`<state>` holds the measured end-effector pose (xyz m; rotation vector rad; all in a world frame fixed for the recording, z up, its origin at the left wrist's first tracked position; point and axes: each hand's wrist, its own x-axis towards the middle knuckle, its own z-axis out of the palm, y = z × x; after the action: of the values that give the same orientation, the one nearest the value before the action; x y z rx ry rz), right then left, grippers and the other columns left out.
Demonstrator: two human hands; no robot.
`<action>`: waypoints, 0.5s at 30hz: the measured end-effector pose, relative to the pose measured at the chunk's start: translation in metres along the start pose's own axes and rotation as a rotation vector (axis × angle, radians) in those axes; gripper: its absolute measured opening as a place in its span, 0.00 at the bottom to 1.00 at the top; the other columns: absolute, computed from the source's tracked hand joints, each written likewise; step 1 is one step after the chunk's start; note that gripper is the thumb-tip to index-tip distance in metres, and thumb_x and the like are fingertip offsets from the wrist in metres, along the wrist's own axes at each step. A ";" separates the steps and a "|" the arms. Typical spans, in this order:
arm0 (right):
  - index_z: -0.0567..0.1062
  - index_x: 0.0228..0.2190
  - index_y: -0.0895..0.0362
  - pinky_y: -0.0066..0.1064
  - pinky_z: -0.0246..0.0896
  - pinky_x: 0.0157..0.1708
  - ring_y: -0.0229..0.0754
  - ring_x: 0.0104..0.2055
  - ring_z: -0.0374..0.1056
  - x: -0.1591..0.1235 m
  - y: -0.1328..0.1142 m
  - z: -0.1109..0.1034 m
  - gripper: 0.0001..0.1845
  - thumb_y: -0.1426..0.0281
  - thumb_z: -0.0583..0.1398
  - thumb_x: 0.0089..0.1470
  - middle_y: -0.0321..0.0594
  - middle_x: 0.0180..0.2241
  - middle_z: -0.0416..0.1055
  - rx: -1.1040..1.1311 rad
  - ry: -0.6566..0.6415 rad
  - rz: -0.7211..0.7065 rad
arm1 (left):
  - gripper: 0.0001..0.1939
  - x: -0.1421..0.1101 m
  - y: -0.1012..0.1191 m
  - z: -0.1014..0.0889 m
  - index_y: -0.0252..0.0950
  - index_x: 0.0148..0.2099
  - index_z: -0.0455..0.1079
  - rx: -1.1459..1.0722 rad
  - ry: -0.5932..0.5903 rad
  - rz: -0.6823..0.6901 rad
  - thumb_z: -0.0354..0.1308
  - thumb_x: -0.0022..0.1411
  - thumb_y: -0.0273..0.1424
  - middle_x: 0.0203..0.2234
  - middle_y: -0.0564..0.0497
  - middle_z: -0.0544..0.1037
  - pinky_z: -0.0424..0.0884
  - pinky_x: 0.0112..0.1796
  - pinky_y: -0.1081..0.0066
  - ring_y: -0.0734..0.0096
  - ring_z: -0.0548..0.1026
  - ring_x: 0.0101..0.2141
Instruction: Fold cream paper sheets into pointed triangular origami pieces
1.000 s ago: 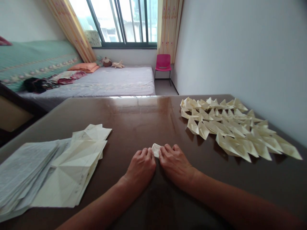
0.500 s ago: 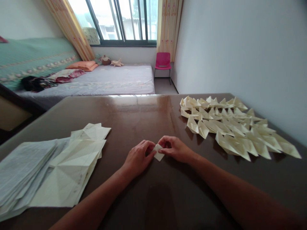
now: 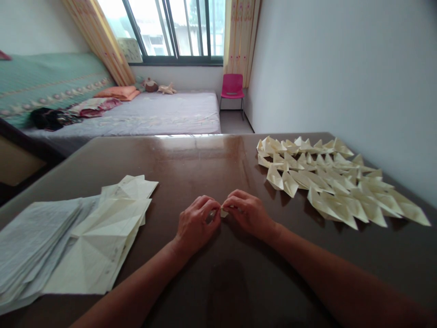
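Note:
A small folded piece of cream paper (image 3: 224, 212) is pinched between my two hands above the brown table (image 3: 191, 164). My left hand (image 3: 200, 219) grips its left side with thumb and fingertips. From the right, my right hand (image 3: 248, 212) holds the other side the same way. The fingers cover most of the paper, and only a small lower part of it shows. Both hands are close together, their fingertips almost meeting.
Rows of folded cream paper boats (image 3: 327, 177) stand at the table's right. At left lie creased cream sheets (image 3: 99, 246) beside a stack of printed paper (image 3: 34, 241). Beyond the table are a bed (image 3: 177, 109) and a pink chair (image 3: 232, 86).
Both hands have risen slightly and the fingertips have drawn together. The paper's diamond shape, visible before, is now mostly hidden behind the fingers.

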<state>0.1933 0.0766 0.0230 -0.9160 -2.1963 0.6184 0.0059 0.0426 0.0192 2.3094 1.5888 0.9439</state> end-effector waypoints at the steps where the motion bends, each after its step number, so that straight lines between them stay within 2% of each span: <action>1: 0.75 0.33 0.54 0.26 0.59 0.37 0.37 0.35 0.66 0.000 0.000 0.000 0.09 0.70 0.54 0.60 0.38 0.33 0.70 -0.005 -0.003 -0.002 | 0.05 0.000 0.000 0.000 0.39 0.36 0.69 0.009 0.004 0.010 0.52 0.62 0.30 0.34 0.52 0.74 0.68 0.33 0.78 0.74 0.71 0.36; 15: 0.71 0.29 0.56 0.26 0.58 0.35 0.35 0.33 0.65 0.001 0.007 0.004 0.08 0.74 0.55 0.58 0.36 0.31 0.67 0.100 0.047 0.008 | 0.03 0.001 -0.005 0.005 0.39 0.32 0.68 0.010 0.087 0.010 0.55 0.58 0.27 0.31 0.53 0.74 0.67 0.31 0.78 0.75 0.71 0.34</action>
<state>0.1932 0.0816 0.0166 -0.8791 -2.1011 0.6976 0.0054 0.0460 0.0133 2.3152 1.6197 1.0544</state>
